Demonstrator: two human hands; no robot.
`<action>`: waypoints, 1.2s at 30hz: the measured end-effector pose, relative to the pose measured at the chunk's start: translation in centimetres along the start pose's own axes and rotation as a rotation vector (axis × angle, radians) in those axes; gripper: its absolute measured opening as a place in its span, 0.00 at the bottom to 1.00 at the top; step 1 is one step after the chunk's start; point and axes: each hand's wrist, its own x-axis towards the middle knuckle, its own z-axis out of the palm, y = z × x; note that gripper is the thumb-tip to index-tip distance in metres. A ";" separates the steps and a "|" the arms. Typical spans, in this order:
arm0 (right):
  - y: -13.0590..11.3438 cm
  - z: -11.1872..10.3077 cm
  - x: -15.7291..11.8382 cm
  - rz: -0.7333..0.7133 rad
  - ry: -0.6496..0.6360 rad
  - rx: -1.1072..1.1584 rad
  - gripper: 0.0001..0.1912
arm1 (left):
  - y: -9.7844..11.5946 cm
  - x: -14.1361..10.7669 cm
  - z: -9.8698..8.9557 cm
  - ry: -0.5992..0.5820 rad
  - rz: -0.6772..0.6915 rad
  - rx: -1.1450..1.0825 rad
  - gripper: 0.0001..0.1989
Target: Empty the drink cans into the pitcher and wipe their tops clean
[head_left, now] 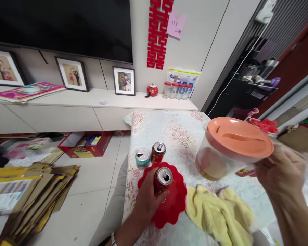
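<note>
One red can [163, 180] sits in the left hand [147, 201], fingers and thumb closed round it, over one scalloped red tray [173, 208] at six o'clock; the right hand [279, 167], curled at its side, holds one orange-lidded canister [220, 153] at four. Two more cans, teal [142, 159] and dark red [158, 153], stand near the table's left edge; floral cloth [179, 133] spreads toward one o'clock.
</note>
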 end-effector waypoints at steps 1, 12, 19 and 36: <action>0.5 0.5 -0.2 0.067 0.086 0.076 0.26 | -0.1 0.0 0.0 -0.002 -0.008 0.004 0.37; 7.7 5.4 -3.5 0.268 0.379 0.247 0.28 | 0.3 0.3 -0.2 0.014 -0.013 0.031 0.33; 9.8 6.6 -4.5 0.322 0.363 0.236 0.29 | 0.2 0.3 -0.3 -0.011 -0.038 0.052 0.34; 11.0 4.8 -6.0 0.391 0.221 0.128 0.30 | 0.9 0.2 -0.2 -0.016 -0.048 0.034 0.35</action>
